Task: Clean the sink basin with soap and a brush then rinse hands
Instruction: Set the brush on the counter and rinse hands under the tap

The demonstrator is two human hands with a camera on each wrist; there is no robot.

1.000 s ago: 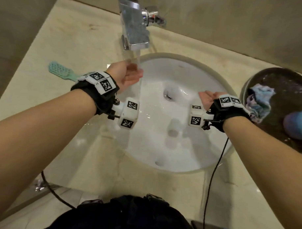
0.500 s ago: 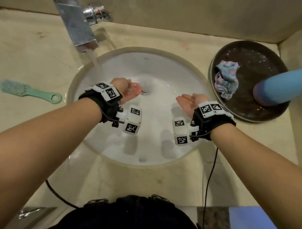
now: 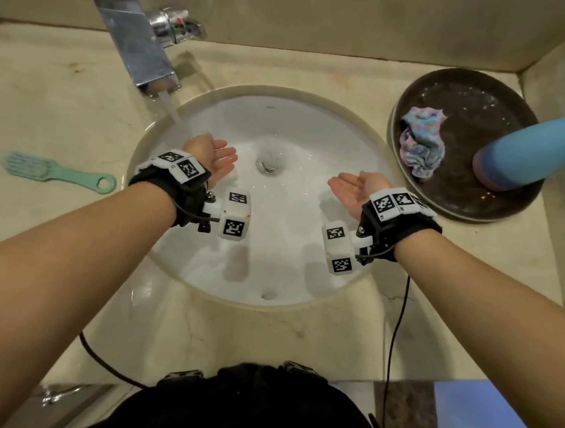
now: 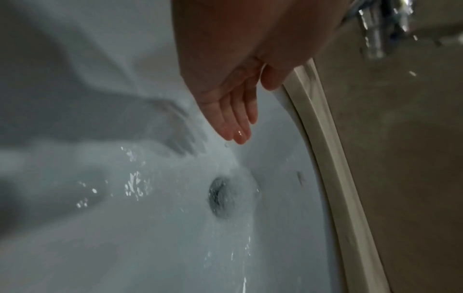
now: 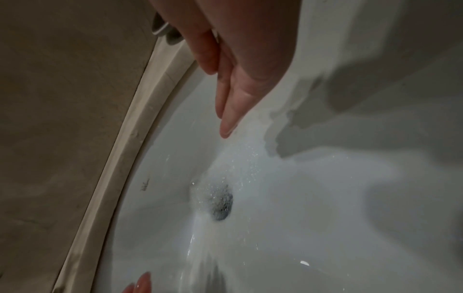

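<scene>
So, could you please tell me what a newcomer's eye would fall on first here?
Two open hands over the white sink basin, the left hand just below the running faucet, the right hand apart from it. A green brush lies on the counter at left; a dark tray holds a crumpled cloth at right.

a dark round tray (image 3: 499,218) holds a crumpled pastel cloth (image 3: 422,145) and a blue bottle (image 3: 530,155).

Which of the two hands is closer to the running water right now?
The left hand, open, at the basin's faucet side, close by the stream. The right hand, also open, hovers near the dark tray, well clear of it.
</scene>
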